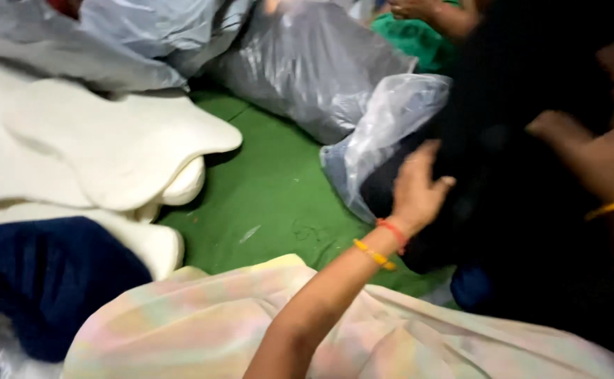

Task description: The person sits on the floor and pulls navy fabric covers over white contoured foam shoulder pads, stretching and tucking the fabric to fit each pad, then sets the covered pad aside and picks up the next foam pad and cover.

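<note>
My left hand (416,188) presses against a large black cloth bundle (531,210) where it meets a clear plastic bag (384,133); its fingers curl onto the black fabric. It wears a red thread and a yellow bangle at the wrist. My right hand (601,151) is on the same black bundle at the far right, blurred, fingers spread over the fabric, with a yellow bangle on the wrist. A pastel checked cloth (419,330) covers my lap below.
Stacked white foam cut pieces (89,147) lie at the left over a dark blue cloth (47,281). Grey plastic bags (307,63) sit at the back on the green floor mat (265,189). Another person's hand (426,10) and green garment show at the top.
</note>
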